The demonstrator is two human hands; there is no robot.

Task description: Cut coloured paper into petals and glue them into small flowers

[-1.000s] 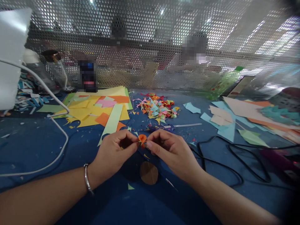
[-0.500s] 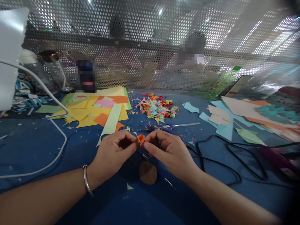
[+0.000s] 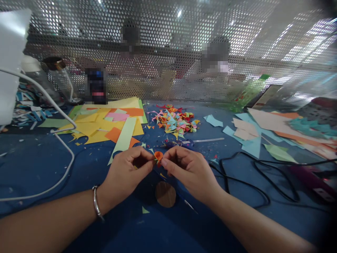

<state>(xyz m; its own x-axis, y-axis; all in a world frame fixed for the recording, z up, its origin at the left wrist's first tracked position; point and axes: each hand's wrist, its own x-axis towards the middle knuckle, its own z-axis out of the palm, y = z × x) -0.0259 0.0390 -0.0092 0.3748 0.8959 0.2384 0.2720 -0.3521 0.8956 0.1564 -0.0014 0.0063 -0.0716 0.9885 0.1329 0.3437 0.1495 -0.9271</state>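
Observation:
Between my hands is a small orange paper flower, rolled into a cup shape with a bit of green at its side. My left hand pinches its left side between thumb and forefinger. From the right, my right hand grips the other side the same way. Below the flower lies a round brown wooden disc on the blue table. A thin pen-like tool with a pale tip rests beside the disc. Behind my right hand a dark blue glue gun with a clear stick is partly hidden.
A heap of small folded paper pieces lies ahead. Coloured paper sheets are stacked at left, more paper at right. A white cable loops on the left, a black cable on the right. Perforated metal panel stands behind.
Almost nothing differs. Both hands keep their pinch on the orange paper flower, and the view has shifted very slightly.

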